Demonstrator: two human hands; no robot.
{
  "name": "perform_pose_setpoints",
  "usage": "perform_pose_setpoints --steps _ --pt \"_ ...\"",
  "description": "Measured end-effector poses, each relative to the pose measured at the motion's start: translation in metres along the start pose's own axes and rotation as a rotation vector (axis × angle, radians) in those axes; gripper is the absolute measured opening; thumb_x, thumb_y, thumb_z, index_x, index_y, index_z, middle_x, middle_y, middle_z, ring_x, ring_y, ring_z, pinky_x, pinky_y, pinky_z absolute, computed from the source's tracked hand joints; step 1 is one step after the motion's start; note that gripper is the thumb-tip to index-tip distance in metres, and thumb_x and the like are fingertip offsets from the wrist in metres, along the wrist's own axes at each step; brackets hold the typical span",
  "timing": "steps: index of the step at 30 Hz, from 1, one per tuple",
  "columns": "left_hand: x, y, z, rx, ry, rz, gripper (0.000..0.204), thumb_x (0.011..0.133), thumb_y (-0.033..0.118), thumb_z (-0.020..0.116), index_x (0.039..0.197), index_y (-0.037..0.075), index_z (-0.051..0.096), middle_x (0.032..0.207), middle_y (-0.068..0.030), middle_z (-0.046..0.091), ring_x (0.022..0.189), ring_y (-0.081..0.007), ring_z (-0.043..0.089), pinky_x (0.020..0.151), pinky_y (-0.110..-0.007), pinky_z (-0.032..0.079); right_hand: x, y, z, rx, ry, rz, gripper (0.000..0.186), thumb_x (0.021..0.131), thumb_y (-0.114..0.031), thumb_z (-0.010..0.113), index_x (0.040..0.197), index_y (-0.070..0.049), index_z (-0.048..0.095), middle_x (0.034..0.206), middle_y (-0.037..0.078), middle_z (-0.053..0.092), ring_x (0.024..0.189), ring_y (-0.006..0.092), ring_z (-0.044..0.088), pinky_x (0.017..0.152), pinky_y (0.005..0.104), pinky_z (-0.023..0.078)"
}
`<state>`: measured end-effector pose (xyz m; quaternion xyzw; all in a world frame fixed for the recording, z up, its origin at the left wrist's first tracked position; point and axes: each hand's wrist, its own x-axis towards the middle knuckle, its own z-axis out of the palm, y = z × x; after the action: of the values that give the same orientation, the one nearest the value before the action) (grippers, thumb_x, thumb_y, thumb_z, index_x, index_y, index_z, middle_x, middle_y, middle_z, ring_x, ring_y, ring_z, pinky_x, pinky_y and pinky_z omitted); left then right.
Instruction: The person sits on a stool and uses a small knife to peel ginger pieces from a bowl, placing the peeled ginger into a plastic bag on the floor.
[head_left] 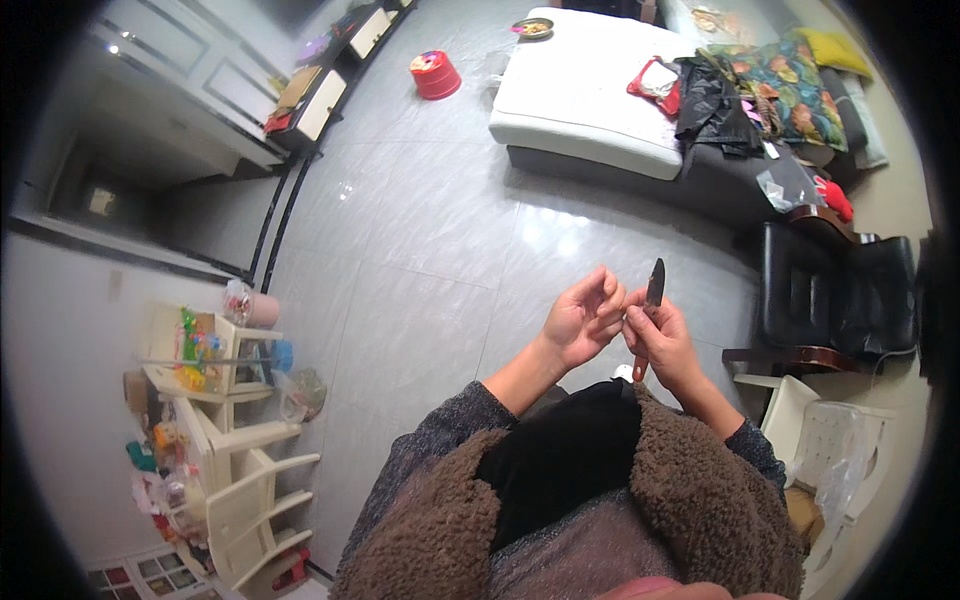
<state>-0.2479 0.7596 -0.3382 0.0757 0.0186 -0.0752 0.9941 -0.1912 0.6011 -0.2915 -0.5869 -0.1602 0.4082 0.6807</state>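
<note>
Holds a small dark-bladed knife in the right hand, in mid-air before the body and above the grey tiled floor, blade tip pointing away, handle end showing below the palm. Closes the right-hand fingers on the knife, thumb and forefinger drawn together right beside the tips of the left hand. Curls the left fingers loosely, partly open; impossible to tell of anything small pinched there.

Could nick the left fingertips, to judge by the bare blade so near them; likeliest causes, a slip of the grip or a sudden turn of the right wrist. Impossible to make out the sharp side. Could also drop the knife toward the lap or feet through loosening the right hand while attending to the pinch.

Among containers, on the floor, a round red tub, multicoloured on top, lid or contents unclear. On the white-covered bed, a shallow round dish of pale pieces, probably food; farther right, a red-and-white packet just beside a black plastic bag, contents of both hidden. Off to the left, a pink container and a clear bag of something pale, not identifiable.
</note>
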Motion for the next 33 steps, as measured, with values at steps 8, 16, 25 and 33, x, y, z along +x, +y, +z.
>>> perform_pose_setpoints --steps 8,16,25,33 --pt "-0.003 0.000 0.009 0.188 0.077 -0.013 0.035 0.106 0.034 0.037 0.086 0.010 0.052 0.070 0.0003 0.048 0.050 -0.0081 0.036 0.049 -0.021 0.031 -0.006 0.001 0.008 -0.002 0.112 0.024 0.013 0.100 -0.019 0.055 0.104 -0.006 0.055 0.069 0.000 0.054 0.054 0.0042 0.047 0.040 0.0183 0.037" --pt "0.000 -0.008 0.006 0.240 0.102 0.004 0.034 0.106 0.033 0.037 0.086 0.009 0.051 0.073 -0.0002 0.047 0.052 -0.0080 0.036 0.051 -0.023 0.033 -0.003 0.018 0.000 0.013 0.133 -0.053 0.013 0.100 -0.018 0.055 0.102 -0.005 0.055 0.069 0.000 0.054 0.055 0.0045 0.048 0.039 0.0187 0.037" --pt "0.006 -0.011 -0.008 -0.033 0.092 0.004 0.039 0.105 0.034 0.037 0.111 0.002 0.058 0.105 -0.0132 0.061 0.086 -0.0195 0.057 0.078 -0.031 0.047 -0.013 0.001 -0.005 -0.100 0.153 -0.116 0.015 0.099 -0.019 0.057 0.103 -0.005 0.056 0.071 0.001 0.056 0.050 0.0046 0.046 0.039 0.0192 0.036" --pt "0.010 -0.031 0.001 -0.085 0.072 -0.027 0.055 0.107 0.037 0.026 0.139 -0.006 0.036 0.145 -0.0234 0.040 0.136 -0.0316 0.040 0.116 -0.044 0.034 -0.009 -0.008 -0.008 -0.546 0.136 -0.348 0.013 0.096 -0.007 0.056 0.101 0.004 0.062 0.084 0.012 0.068 0.075 0.0191 0.067 0.067 0.0307 0.050"
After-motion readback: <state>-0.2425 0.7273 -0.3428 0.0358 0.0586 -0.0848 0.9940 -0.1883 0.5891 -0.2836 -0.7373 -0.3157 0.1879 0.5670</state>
